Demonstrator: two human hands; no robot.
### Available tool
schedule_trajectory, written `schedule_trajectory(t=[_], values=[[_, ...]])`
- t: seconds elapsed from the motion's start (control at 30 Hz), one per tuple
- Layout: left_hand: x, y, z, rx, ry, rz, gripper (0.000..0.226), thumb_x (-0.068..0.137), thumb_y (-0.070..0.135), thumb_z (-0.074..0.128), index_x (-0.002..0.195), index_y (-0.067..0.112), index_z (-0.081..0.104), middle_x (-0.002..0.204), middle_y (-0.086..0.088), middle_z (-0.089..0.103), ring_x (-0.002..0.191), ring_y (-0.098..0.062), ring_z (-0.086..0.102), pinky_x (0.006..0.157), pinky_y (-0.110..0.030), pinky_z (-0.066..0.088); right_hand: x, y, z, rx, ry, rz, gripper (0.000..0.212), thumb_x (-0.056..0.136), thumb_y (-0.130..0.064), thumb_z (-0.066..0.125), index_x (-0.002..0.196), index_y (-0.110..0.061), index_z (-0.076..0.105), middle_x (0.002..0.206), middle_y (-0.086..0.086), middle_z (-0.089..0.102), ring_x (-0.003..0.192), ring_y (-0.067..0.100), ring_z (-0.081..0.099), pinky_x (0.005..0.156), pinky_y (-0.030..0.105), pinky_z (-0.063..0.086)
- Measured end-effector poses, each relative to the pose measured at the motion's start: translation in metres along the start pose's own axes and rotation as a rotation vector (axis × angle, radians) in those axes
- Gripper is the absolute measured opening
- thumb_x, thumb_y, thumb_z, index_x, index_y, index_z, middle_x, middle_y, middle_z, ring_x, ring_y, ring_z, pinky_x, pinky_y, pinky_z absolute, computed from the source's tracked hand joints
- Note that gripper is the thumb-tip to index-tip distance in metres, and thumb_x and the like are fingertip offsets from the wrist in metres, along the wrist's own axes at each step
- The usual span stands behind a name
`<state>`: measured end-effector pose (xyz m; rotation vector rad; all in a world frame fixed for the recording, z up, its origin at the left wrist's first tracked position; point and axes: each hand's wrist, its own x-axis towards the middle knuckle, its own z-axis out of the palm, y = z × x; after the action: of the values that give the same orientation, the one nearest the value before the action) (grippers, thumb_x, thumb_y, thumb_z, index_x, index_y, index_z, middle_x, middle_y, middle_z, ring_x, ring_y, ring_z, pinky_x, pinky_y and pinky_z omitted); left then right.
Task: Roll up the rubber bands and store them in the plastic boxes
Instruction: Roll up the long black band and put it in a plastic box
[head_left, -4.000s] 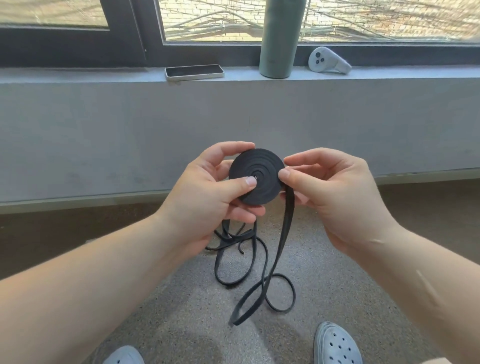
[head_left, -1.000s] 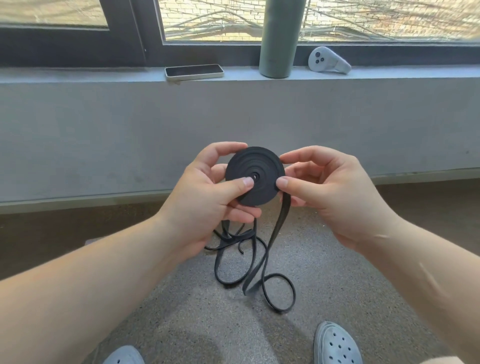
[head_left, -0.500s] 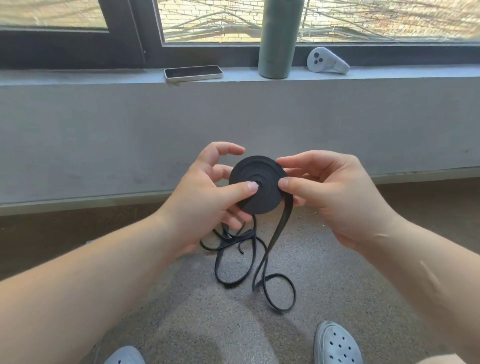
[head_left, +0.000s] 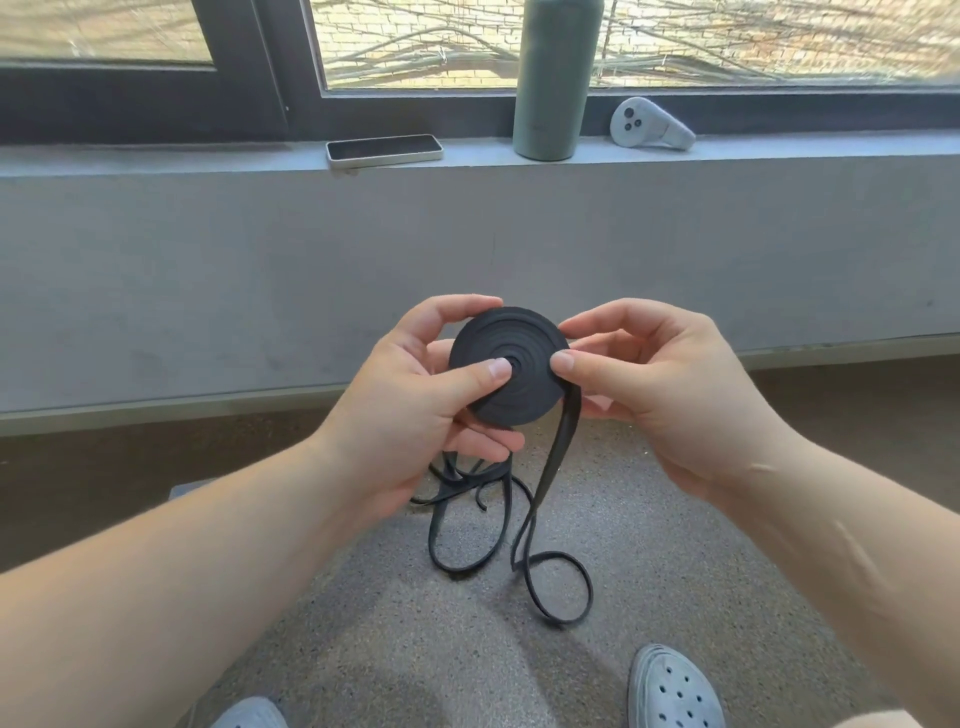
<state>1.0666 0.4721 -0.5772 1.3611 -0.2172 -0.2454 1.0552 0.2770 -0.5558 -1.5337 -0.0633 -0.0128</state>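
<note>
A black rubber band is wound into a flat round coil (head_left: 524, 387) held upright in front of me. My left hand (head_left: 415, 415) grips the coil, thumb pressed near its centre and fingers curled behind and over the top edge. My right hand (head_left: 654, 389) pinches the coil's right edge where the band leaves it. The loose tail of the band (head_left: 540, 525) hangs down from there and lies in loops on the floor. No plastic box is in view.
A grey low wall stands ahead with a window sill (head_left: 208, 156) on top. On the sill lie a phone (head_left: 384, 149), a green bottle (head_left: 553, 78) and a white controller (head_left: 649, 127). My grey clog shoes (head_left: 675, 691) rest on the speckled floor (head_left: 389, 623).
The coil has grown slightly as more band was wound on, and the loose tail on the floor has shortened and shifted. Both hands keep their hold at about the same place.
</note>
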Motion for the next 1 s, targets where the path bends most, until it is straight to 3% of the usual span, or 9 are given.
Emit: schedule_trajectory(t=[0.17, 0.3, 0.43, 0.63, 0.77, 0.87, 1.0], values=[[-0.003, -0.002, 0.005, -0.070, -0.006, -0.031, 0.036, 0.095, 0.007, 0.063, 0.124, 0.027, 0.057, 0.104, -0.015, 0.072, 0.065, -0.043, 0.069, 0.053, -0.037, 0.061, -0.001, 0.003, 0.004, 0.065, 0.067, 0.006, 0.012, 0.084, 0.004, 0.073, 0.093, -0.004, 0.071, 0.079, 0.011, 0.076, 0.070, 0.019, 0.073, 0.061, 0.026, 0.056], [-0.001, 0.006, 0.001, -0.105, -0.096, -0.132, 0.019, 0.093, 0.024, 0.061, 0.112, 0.028, 0.057, 0.106, -0.020, 0.072, 0.062, -0.044, 0.069, 0.044, -0.038, 0.056, -0.001, -0.001, -0.001, 0.031, 0.007, -0.006, 0.011, 0.082, 0.007, 0.073, 0.088, -0.002, 0.072, 0.085, 0.015, 0.075, 0.072, 0.019, 0.070, 0.059, 0.026, 0.054], [0.000, 0.013, -0.003, -0.096, -0.121, -0.146, 0.011, 0.099, 0.018, 0.054, 0.109, 0.023, 0.054, 0.106, -0.023, 0.072, 0.060, -0.046, 0.068, 0.038, -0.036, 0.053, 0.001, -0.004, -0.005, -0.015, -0.040, -0.024, 0.012, 0.080, 0.007, 0.074, 0.082, -0.005, 0.072, 0.079, 0.014, 0.072, 0.064, 0.018, 0.061, 0.056, 0.026, 0.047], [-0.003, 0.009, -0.001, -0.138, -0.125, -0.145, 0.007, 0.097, 0.024, 0.053, 0.104, 0.023, 0.052, 0.107, -0.018, 0.071, 0.062, -0.050, 0.068, 0.043, -0.041, 0.055, 0.000, 0.000, -0.003, 0.034, -0.050, 0.000, 0.011, 0.082, 0.008, 0.071, 0.086, -0.002, 0.067, 0.073, 0.008, 0.070, 0.055, 0.011, 0.059, 0.054, 0.022, 0.047], [-0.002, 0.007, -0.003, -0.128, -0.117, -0.142, 0.008, 0.103, 0.018, 0.048, 0.107, 0.022, 0.053, 0.109, -0.022, 0.070, 0.065, -0.054, 0.068, 0.041, -0.041, 0.054, 0.002, 0.003, -0.003, -0.002, -0.042, -0.008, 0.012, 0.082, 0.007, 0.073, 0.084, -0.005, 0.070, 0.070, 0.009, 0.066, 0.057, 0.020, 0.048, 0.060, 0.032, 0.042], [-0.002, 0.005, -0.003, -0.102, -0.106, -0.136, 0.008, 0.104, 0.016, 0.047, 0.106, 0.022, 0.054, 0.106, -0.023, 0.071, 0.066, -0.052, 0.069, 0.039, -0.039, 0.053, 0.003, 0.004, -0.004, -0.012, -0.032, -0.006, 0.012, 0.082, 0.007, 0.072, 0.085, -0.005, 0.070, 0.064, 0.005, 0.064, 0.057, 0.019, 0.046, 0.059, 0.029, 0.042], [0.001, 0.003, -0.005, 0.046, -0.112, -0.116, 0.008, 0.104, 0.016, 0.052, 0.109, 0.021, 0.054, 0.101, -0.017, 0.074, 0.074, -0.045, 0.072, 0.045, -0.040, 0.055, 0.004, 0.005, -0.007, -0.045, -0.026, 0.019, 0.014, 0.081, 0.008, 0.073, 0.083, -0.005, 0.070, 0.078, 0.018, 0.062, 0.058, 0.021, 0.046, 0.055, 0.024, 0.043]])
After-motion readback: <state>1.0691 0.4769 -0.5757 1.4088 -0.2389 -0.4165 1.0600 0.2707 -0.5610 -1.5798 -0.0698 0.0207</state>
